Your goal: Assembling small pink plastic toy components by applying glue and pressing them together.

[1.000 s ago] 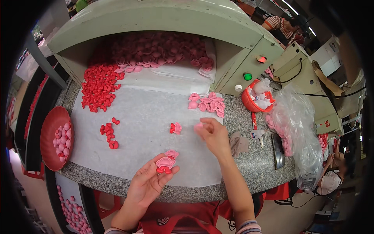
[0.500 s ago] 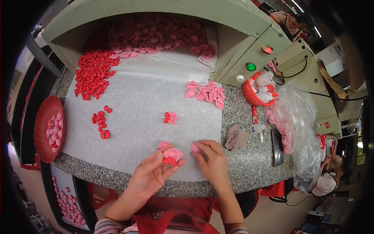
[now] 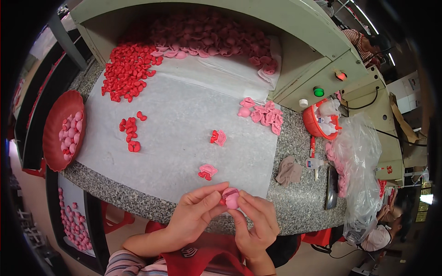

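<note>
Close to the table's front edge, my left hand (image 3: 195, 211) and my right hand (image 3: 257, 221) meet around a small pink rounded plastic piece (image 3: 231, 198). Pinched from both sides, it shows a dark opening between its pink parts. A bit of red peeks out by my left fingertips, mostly hidden. Just beyond the hands lies a pink-and-red pair of pieces (image 3: 207, 172) on white paper (image 3: 175, 138). Another such pair (image 3: 218, 137) rests farther back. To the left is a short row of red bow-like pieces (image 3: 130, 130).
Heaped red pieces (image 3: 126, 73) and pink shells (image 3: 212, 39) fill the far side under a green-grey housing (image 3: 294, 73). A red bowl (image 3: 52, 142) of pink balls stands left. Rightward are loose pink pieces (image 3: 264, 116), a cloth (image 3: 289, 171), an orange basket (image 3: 312, 125) and a phone (image 3: 331, 187).
My hands have come together; the two pink parts, held apart before, now touch. My head view has shifted, so the table appears turned slightly.
</note>
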The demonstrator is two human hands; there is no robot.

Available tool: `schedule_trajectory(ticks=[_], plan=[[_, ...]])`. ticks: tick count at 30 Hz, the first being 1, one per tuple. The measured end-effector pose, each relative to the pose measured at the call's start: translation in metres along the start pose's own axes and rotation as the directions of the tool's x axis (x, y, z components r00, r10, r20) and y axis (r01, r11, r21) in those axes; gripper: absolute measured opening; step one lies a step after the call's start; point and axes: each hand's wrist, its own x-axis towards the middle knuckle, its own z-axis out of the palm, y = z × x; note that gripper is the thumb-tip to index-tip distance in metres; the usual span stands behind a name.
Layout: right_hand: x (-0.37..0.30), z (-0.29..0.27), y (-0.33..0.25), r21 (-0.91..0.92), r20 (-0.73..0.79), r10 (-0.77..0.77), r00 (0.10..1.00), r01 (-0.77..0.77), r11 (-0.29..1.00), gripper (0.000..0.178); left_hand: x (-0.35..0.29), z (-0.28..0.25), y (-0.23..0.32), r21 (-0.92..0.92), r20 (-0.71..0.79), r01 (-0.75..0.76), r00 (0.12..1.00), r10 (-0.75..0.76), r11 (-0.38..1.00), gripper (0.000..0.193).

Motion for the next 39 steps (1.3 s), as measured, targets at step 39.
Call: schedule_trajectory(ticks=[39], plan=[[-0.019, 0.005, 0.006, 0.037, -0.102, -0.071, 0.992, 0.075, 0.997, 0.030, -0.011, 0.004, -0.007, 0.538, 0.260, -0.460, 0.888, 0.380, 0.707, 0.029]])
